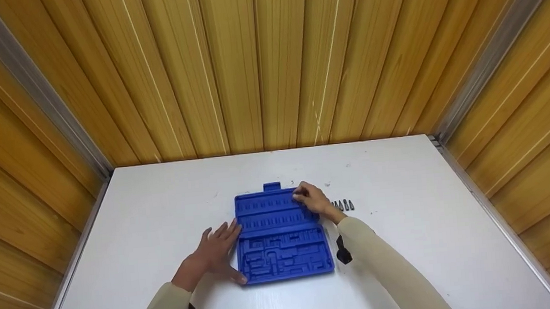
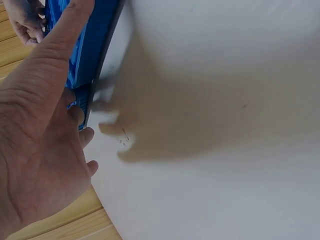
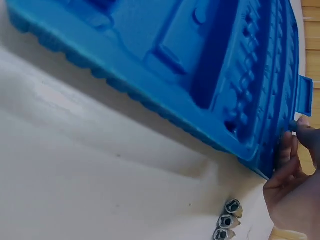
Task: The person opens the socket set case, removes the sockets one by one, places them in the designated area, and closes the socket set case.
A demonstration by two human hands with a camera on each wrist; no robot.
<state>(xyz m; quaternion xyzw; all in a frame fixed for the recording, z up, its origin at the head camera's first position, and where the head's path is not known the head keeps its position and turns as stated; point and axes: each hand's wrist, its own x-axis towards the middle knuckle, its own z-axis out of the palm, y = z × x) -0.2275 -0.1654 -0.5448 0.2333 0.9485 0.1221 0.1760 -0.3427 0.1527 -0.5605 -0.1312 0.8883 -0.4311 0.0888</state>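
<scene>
Below the middle of the frame, the left hand (image 1: pixel 215 251), fingers spread, touched the blue case (image 1: pixel 281 230); the right hand (image 1: pixel 314 200) pinched a small piece (image 3: pixel 293 125) near metal bits (image 1: pixel 346 205).

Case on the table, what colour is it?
The case is blue, seen best in the head view.

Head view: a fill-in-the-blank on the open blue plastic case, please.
The open blue plastic case lies on a table coloured ____.
Small grey metal pieces lie to the case's ____.
The left hand touches the case's ____ edge.
The right hand is at the case's ____ (nearer/farther) half.
Missing: white; right; left; farther.
</scene>
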